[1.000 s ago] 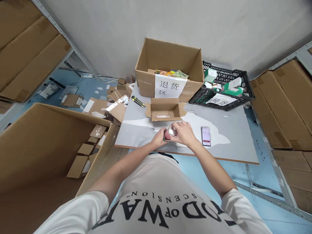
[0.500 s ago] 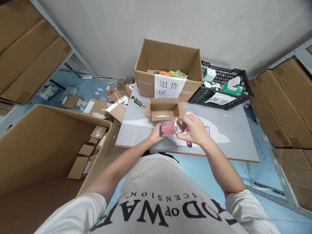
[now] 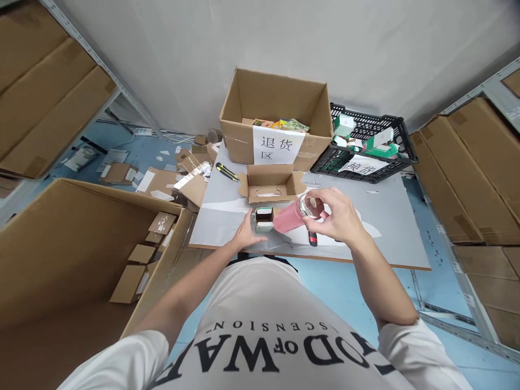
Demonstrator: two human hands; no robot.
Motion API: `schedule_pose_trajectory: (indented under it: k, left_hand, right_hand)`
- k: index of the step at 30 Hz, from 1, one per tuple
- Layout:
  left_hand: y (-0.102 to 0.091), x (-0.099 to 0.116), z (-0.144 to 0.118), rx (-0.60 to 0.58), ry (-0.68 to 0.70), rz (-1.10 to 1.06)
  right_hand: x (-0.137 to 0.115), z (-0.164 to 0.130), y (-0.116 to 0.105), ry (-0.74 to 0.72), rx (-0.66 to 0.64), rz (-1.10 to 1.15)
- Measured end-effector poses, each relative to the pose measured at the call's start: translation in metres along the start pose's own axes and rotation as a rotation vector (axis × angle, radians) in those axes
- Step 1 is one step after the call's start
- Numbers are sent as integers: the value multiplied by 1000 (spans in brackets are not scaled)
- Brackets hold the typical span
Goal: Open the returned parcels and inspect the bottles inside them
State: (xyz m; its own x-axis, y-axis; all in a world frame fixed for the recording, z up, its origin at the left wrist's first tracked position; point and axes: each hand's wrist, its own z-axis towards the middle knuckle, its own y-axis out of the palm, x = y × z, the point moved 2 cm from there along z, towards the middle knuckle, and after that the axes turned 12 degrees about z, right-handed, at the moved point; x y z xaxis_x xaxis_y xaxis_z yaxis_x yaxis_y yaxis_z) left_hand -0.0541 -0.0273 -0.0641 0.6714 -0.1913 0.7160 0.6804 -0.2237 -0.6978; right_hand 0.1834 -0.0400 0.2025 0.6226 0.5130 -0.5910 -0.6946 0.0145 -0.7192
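Note:
My right hand grips a pink bottle by its clear cap end and holds it tilted above the grey table. The bottle's bottom end is just clear of a small open product box that stands on the table. My left hand steadies that small box from the near side, fingers against it. Just beyond lies an empty brown shipping carton with its flaps open. A dark phone lies under my right hand, mostly hidden.
A large labelled cardboard box and a black crate of small packages stand at the table's far side. A yellow-black utility knife lies far left. A big open carton of flattened boxes stands left. Shelves of cartons flank both sides.
The pink bottle has come out of the small box, drawn up and to the right by my right hand. My left hand has stayed low on the box.

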Motion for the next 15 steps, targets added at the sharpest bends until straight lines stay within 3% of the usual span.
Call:
schedule_pose_trajectory:
  k: [3,5,9,12,15]
  left_hand:
    - [-24,32,-14,154,93,-53]
    - [-41,64,-17,153,163,-180]
    - [-50,129,-10,-331,218,-764]
    - [-45,150,-8,-452,83,-1114]
    - [-35,149,-14,-485,-62,-1288]
  right_hand:
    - [10,5,-10,47,1,119]
    - [20,10,-15,83,-22,260]
    - [46,25,-13,173,-63,622]
    - [67,28,0,303,-34,839]
    - [82,18,18,438,32,1073]
